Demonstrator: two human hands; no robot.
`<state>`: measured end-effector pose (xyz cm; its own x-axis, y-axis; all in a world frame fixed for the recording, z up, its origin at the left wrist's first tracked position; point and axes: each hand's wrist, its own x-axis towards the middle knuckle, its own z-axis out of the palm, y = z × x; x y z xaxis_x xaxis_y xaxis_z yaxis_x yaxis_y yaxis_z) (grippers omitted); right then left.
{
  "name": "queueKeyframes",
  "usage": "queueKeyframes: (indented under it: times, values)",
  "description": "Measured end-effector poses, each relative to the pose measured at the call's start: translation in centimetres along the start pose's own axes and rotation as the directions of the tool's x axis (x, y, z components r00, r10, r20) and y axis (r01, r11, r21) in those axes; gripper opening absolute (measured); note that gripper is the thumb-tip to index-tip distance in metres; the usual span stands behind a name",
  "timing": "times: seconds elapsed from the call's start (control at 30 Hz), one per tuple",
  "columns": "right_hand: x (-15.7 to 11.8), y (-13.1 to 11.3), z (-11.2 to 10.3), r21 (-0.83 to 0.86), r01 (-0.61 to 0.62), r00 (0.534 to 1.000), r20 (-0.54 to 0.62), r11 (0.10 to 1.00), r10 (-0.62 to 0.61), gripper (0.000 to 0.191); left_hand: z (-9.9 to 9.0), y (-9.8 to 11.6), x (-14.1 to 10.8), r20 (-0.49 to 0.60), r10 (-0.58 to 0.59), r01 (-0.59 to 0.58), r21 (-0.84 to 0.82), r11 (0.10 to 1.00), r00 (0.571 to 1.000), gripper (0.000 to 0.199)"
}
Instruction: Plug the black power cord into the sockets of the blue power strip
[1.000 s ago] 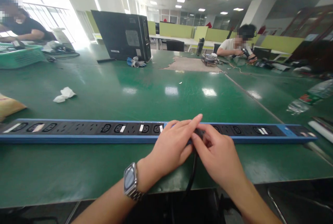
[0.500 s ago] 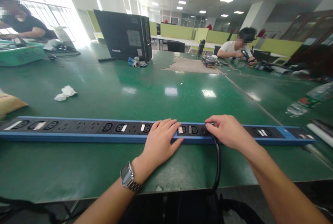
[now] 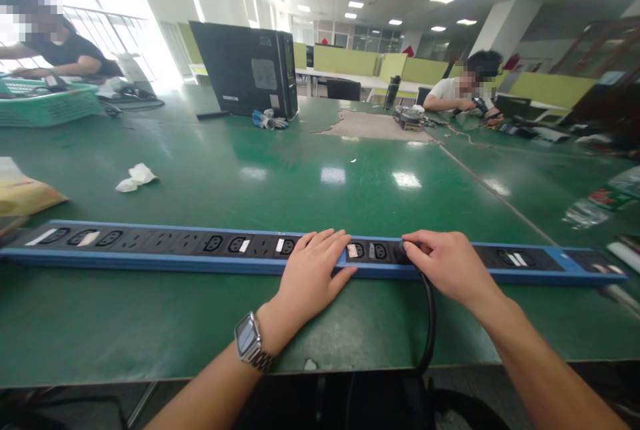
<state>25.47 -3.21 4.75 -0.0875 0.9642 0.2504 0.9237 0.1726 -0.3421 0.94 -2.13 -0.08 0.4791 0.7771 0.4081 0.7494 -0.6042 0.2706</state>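
A long blue power strip with a black face of sockets lies across the table in front of me. My left hand rests flat across its middle, fingers stretched over the face and thumb along the near edge. The fingers of my right hand are closed round a black plug at one of the sockets, right of the left hand. Most of the plug is hidden, so how deep it sits I cannot tell. Its black cable curves down over the table's front edge.
On the green table stand a black computer case and a green basket. Gloves, crumpled tissue and a plastic bottle lie about. Two people sit across the table, at left and right.
The view has shifted slightly. My right hand sits a little lower over the plug, and the cable bows further right. My left hand stays on the power strip.
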Motion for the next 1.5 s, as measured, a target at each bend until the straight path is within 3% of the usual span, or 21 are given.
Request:
queueKeyframes:
  times: [0.2,0.27,0.33,0.43,0.53,0.6,0.7,0.87,1.1,1.33,1.5]
  values:
    - [-0.2,0.1,1.3,-0.009,0.028,0.997,-0.077,1.000,-0.029,0.031,0.1,-0.2,0.2,-0.006,0.003,-0.003,0.011,1.000,1.000,0.045]
    - [-0.3,-0.2,0.6,0.023,0.039,0.993,-0.112,0.999,-0.036,0.031,0.2,-0.3,0.2,-0.005,0.007,-0.007,0.013,1.000,1.000,0.046]
    - [-0.4,-0.4,-1.5,0.051,0.014,0.975,-0.223,0.999,-0.002,0.031,0.2,-0.3,0.2,0.000,0.010,-0.010,0.016,1.000,1.000,0.045]
    - [0.1,0.4,-6.8,0.004,-0.089,0.916,-0.393,0.996,0.083,0.039,0.2,-0.3,0.1,-0.001,0.013,-0.013,0.021,1.000,1.000,0.045]
    - [0.8,3.5,-11.1,-0.106,-0.143,0.956,-0.271,0.984,0.110,0.045,0.3,-0.3,0.1,-0.014,0.016,-0.016,0.027,1.000,1.000,0.044]
    - [0.9,6.5,-11.9,-0.140,-0.184,0.975,-0.150,0.973,0.163,0.033,0.4,-0.3,0.1,-0.022,0.024,-0.023,0.030,0.999,0.999,0.043]
    - [0.2,10.9,-10.5,-0.133,-0.251,0.968,-0.051,0.959,0.246,0.014,0.5,-0.3,0.0,-0.036,0.035,-0.034,0.034,0.999,0.999,0.043]
    - [-1.5,14.7,-7.2,-0.055,-0.267,0.962,0.038,0.962,0.269,0.020,0.5,-0.2,0.0,-0.040,0.033,-0.031,0.043,0.999,0.999,0.044]
    - [-0.9,14.5,-7.3,-0.092,-0.221,0.972,0.060,0.971,0.227,0.016,0.4,-0.2,0.0,-0.032,0.035,-0.033,0.049,0.998,0.999,0.043]
    - [-0.5,14.3,-6.9,-0.193,-0.249,0.966,0.018,0.949,0.257,0.016,0.4,-0.3,-0.1,-0.038,0.042,-0.040,0.055,0.998,0.998,0.043]
    - [-0.4,14.9,-6.3,-0.144,-0.124,0.986,0.097,0.982,0.139,0.021,0.4,-0.3,-0.1,-0.039,0.045,-0.043,0.049,0.998,0.998,0.043]
